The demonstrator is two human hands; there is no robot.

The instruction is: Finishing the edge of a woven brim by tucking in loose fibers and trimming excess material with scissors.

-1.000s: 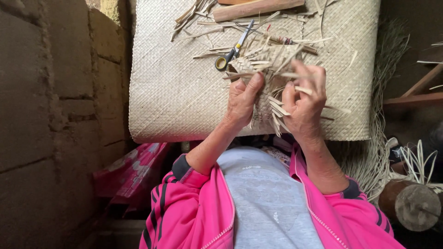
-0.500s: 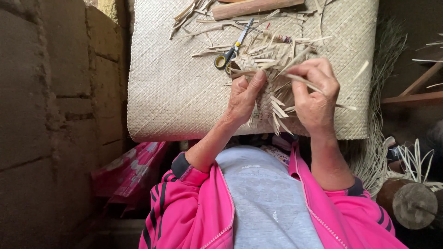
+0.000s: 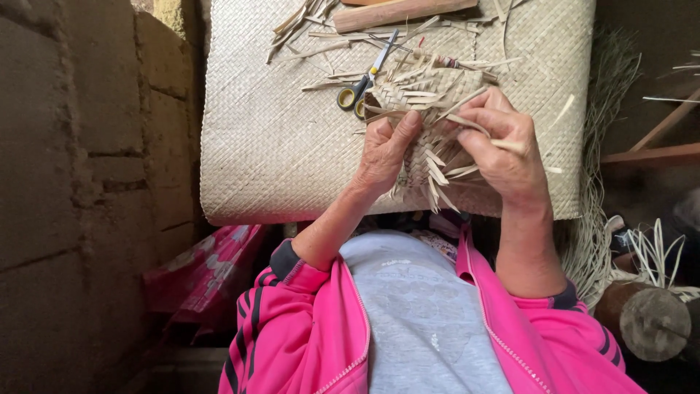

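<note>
1. Looking down from the head camera, I see both hands raised over a large woven mat (image 3: 277,146) that lies flat ahead of me.
2. My left hand (image 3: 383,149) has its grip clamped on the left side of a small half-woven straw piece (image 3: 423,124), thumb pressing against the weave.
3. My right hand (image 3: 503,149) has its grip pinched together on a loose strip (image 3: 474,124) that sticks out of the same piece, and its fingers curl around the right edge.
4. The straw piece sits between the two hands, held up above the mat, with many free strip ends poking out below and to the sides.
5. Yellow-handled scissors (image 3: 361,84) lie on the mat just beyond the left hand, among scattered straw offcuts.
6. A wooden block (image 3: 401,11) rests at the far edge of the mat.
7. A rough mud-coloured wall (image 3: 80,182) runs along my left; a cut log (image 3: 645,321) stands low on my right.
</note>
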